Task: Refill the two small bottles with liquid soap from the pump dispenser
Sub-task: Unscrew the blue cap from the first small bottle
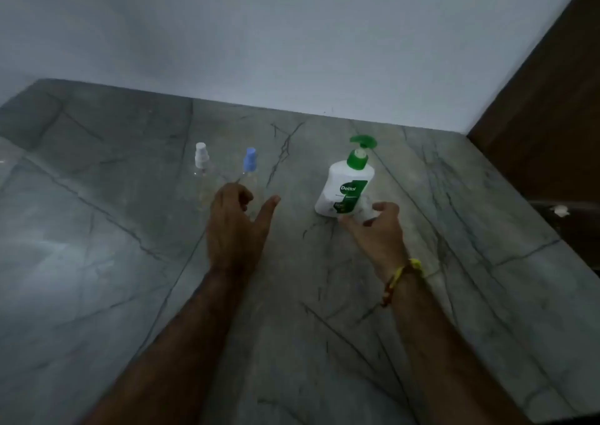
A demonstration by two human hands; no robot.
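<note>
Two small clear bottles stand side by side on the grey marble counter [130,262]. One has a white spray cap [200,155] and the other a blue spray cap [250,160]. My left hand [235,220] is at the blue-capped bottle's body, fingers curled on its left and thumb spread out to its right, not closed on it. A white pump dispenser [349,186] with a green pump head leans to the right. My right hand [376,226] grips its lower right corner. The clear bottle bodies are faint and partly hidden behind my left hand.
A pale wall runs along the back of the counter. A dark wooden panel [545,116] rises at the right, where the counter's right edge drops off. My right wrist carries a yellow thread band [407,275].
</note>
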